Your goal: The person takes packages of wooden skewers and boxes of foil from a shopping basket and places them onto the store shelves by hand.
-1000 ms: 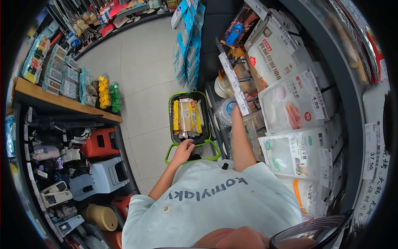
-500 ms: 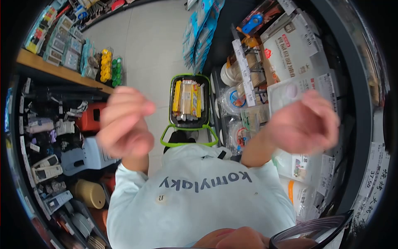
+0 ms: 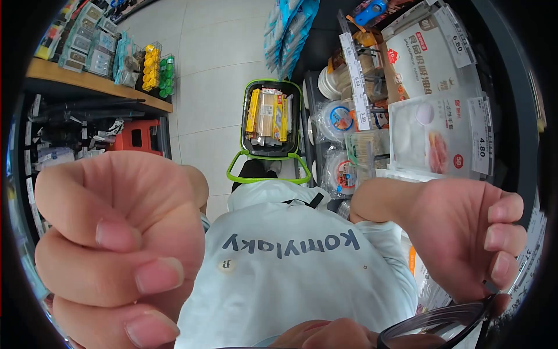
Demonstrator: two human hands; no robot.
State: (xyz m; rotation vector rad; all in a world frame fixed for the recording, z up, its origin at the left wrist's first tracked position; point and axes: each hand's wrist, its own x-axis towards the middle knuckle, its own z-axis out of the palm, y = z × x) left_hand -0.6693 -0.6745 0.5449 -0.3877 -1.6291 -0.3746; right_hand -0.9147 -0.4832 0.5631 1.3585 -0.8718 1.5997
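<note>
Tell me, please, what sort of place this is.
Most likely a household-goods shop: there are price tags beside packaged goods on the right, and a green-rimmed shopping basket holding packets.

Lime green blazing round the black shopping basket (image 3: 271,81), yellow packets (image 3: 279,118) flanking a tan packet (image 3: 266,116) inside! Pale mint on the T-shirt (image 3: 296,279), charcoal lettering (image 3: 292,244) right across it! Bright blue on the hanging packets (image 3: 290,36), a red label on the cream greaseproof-paper pack (image 3: 423,65), pink-and-red print on the whitish glove pack (image 3: 427,136)! Orange-red stool (image 3: 125,138), pale grey floor tiles (image 3: 206,87)!
</note>
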